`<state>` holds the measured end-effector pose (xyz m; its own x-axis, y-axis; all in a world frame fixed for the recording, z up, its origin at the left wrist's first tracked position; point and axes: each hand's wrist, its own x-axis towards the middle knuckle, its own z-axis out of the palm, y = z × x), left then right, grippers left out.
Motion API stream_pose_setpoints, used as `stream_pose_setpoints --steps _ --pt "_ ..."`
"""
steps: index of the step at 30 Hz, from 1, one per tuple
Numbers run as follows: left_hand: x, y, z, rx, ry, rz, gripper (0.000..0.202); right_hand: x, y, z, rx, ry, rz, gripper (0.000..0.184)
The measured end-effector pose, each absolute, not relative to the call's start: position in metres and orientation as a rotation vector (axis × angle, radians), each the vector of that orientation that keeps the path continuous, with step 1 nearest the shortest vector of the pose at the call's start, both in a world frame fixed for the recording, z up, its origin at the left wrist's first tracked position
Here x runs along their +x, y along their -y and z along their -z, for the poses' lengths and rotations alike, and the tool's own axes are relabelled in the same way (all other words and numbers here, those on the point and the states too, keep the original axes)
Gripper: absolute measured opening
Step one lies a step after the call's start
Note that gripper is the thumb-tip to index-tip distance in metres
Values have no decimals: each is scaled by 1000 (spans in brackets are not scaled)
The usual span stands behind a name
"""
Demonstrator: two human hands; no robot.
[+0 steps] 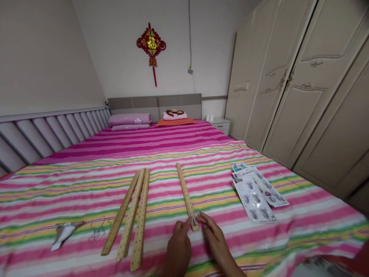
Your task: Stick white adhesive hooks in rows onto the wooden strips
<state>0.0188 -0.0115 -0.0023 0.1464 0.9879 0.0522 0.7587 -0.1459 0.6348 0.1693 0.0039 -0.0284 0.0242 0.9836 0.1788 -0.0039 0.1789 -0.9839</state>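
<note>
With my left hand [178, 246] and right hand [215, 238], I'm touching a small silvery metal piece [194, 221] on the near end of a long, pale-yellow wooden strip [185, 188]; whether I'm pinching it, I cannot tell. Uneven pressing could be skewing it, the soft, multicoloured striped bedding [164, 192] letting the strip tilt.

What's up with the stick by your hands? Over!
Left hand, right hand: both at metal bit. Stick: flat on bed. Three other sticks: off left, out of the way.

Hands: left hand [179, 246] and right hand [213, 232] at a small metal piece [194, 221], near end of a wooden strip [185, 192]
Left: three more strips [133, 215]
Right: plastic packs [255, 200]
Far: purple pillow [128, 119], headboard [190, 104]
</note>
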Motion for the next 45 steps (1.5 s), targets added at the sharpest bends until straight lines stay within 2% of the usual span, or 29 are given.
stream_pose_setpoints --steps 10,20,31,35,41,45 --pt "16 28 8 1943 -1509 -868 55 171 12 18 -1076 1282 -1059 33" --pt "12 11 14 1643 -1419 -1192 31 170 -6 14 -1157 1242 -937 26" --pt "19 5 22 1583 -1535 -1170 35 165 -2 12 -1199 1348 -795 19" --pt "20 5 20 1431 -1576 -1219 43 163 -7 18 -1214 1337 -786 28" --pt "16 9 13 1170 -1425 -1305 48 149 -9 36 -1376 1421 -608 69" --pt "14 8 10 1123 -1419 -1300 49 138 -5 35 -1455 1521 -466 74"
